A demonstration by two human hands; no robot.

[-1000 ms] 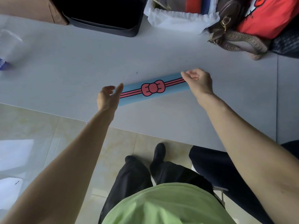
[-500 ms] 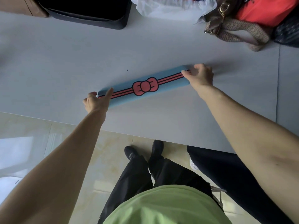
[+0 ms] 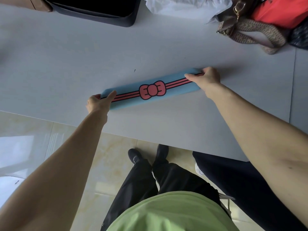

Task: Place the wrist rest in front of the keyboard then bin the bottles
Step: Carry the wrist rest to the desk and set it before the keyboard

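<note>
A blue wrist rest (image 3: 150,91) with a pink bow and stripes lies slanted on the grey table (image 3: 66,64), its left end nearer the table's front edge than its right end. The left hand (image 3: 98,103) grips the left end, thumb laid on top along the stripe and the other fingers wrapped around the far edge; the right hand (image 3: 205,77) pinches the right end the same way, thumb on top, fingers curled over the far side. Whether the rest is lifted slightly or lying flat on the table cannot be told. No keyboard and no bottles are in sight, so the rest probably has some way to travel. At the far edge sit a black tray-like case (image 3: 100,10), a white plastic bag (image 3: 183,5), a brown bag with a woven strap (image 3: 253,30) and something red (image 3: 280,10). The main risk is the soft, long pad sagging or twisting between the two end grips, so it lands crooked or slips from one thumb. Carried sideways blind, it could also brush the strap or the case. Its left end sits fairly close to the table's front edge, so a loose hold there could let it slide off toward the floor.
</note>
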